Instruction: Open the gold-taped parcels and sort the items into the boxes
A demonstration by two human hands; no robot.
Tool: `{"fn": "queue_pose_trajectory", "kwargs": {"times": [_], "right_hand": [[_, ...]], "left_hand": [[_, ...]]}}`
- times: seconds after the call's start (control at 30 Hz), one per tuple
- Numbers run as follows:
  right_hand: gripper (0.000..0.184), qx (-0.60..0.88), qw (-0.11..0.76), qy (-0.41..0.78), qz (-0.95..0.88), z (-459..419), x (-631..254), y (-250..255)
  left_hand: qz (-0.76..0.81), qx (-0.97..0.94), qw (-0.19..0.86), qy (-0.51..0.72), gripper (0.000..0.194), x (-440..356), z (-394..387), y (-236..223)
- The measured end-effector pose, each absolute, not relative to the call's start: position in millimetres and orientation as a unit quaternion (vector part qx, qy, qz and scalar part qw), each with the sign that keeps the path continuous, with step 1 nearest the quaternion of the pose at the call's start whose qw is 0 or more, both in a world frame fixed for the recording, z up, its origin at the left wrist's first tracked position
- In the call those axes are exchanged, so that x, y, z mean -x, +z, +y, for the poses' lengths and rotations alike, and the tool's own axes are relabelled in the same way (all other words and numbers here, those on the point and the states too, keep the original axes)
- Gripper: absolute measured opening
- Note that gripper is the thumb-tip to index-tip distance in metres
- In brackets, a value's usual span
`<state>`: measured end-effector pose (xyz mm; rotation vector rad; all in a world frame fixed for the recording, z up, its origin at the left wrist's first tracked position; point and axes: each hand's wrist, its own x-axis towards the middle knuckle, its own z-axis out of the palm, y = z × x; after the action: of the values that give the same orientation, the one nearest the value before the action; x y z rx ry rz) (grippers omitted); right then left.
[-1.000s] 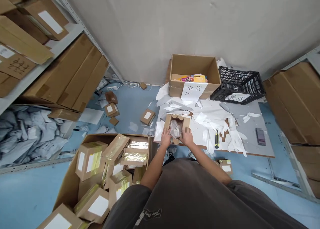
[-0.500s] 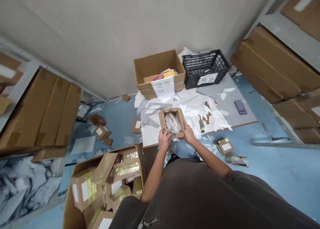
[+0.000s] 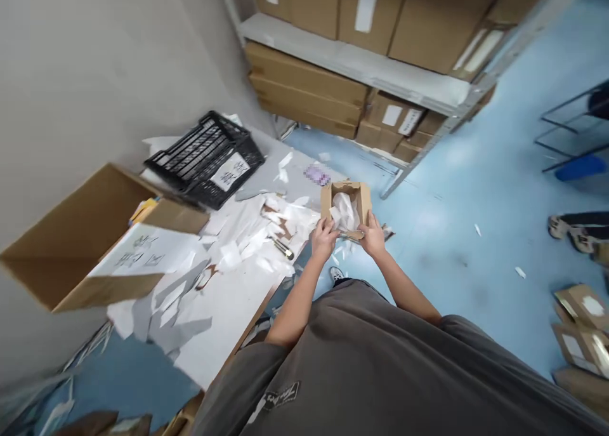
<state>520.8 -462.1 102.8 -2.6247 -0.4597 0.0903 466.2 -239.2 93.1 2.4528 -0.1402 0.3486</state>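
Both of my hands hold a small open cardboard box in the air, with crumpled white wrapping inside it. My left hand grips the box's near left corner. On the near right edge my right hand is closed. The box hangs past the right edge of the low white board, over the blue floor.
Paper scraps and a utility knife litter the board. A large open carton and a black plastic crate stand at its far side. Shelves with cartons lie ahead. Small boxes and another person's shoe are at the right.
My view has swung to the right. The box, still in both hands, has left the board and now hangs over the floor to its right.
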Motion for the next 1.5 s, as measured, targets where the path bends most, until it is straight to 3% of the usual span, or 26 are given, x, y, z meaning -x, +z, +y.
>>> {"fn": "queue_pose_trajectory", "kwargs": {"times": [0.1,0.27,0.47,0.77,0.93,1.1,1.27,1.5], "right_hand": [[0.04,0.973,0.218,0.006,-0.079,-532.4,-538.7,98.1],[0.082,0.975,0.217,0.035,0.003,-605.3,-559.3,85.6],[0.068,0.964,0.263,-0.016,-0.046,-605.0,-577.4,69.7],[0.055,0.913,0.3,-0.039,-0.273,-478.7,-617.2,101.4],[0.054,0.846,0.324,-0.009,-0.424,-387.1,-614.7,115.6],[0.056,0.744,0.331,0.05,-0.578,-278.8,-557.5,130.1],[0.058,0.61,0.305,0.107,-0.723,-195.9,-438.2,148.6],[0.065,0.451,0.222,0.193,-0.843,-148.3,-194.1,149.4]], "left_hand": [[-0.145,-0.944,0.288,0.073,0.02,-523.1,-303.6,103.0],[-0.199,-0.948,0.246,0.047,0.042,-563.7,-359.1,123.9],[-0.123,-0.958,0.252,0.059,0.04,-548.4,-324.9,128.8],[0.052,-0.967,0.236,0.081,0.049,-484.6,-231.7,126.9],[0.216,-0.945,0.214,0.117,0.052,-408.6,-183.6,132.5],[0.37,-0.896,0.187,0.158,0.052,-295.0,-150.7,147.8],[0.51,-0.823,0.151,0.197,0.054,-156.2,-157.9,155.9],[0.674,-0.698,0.117,0.211,0.058,68.5,-219.8,151.5]]}}
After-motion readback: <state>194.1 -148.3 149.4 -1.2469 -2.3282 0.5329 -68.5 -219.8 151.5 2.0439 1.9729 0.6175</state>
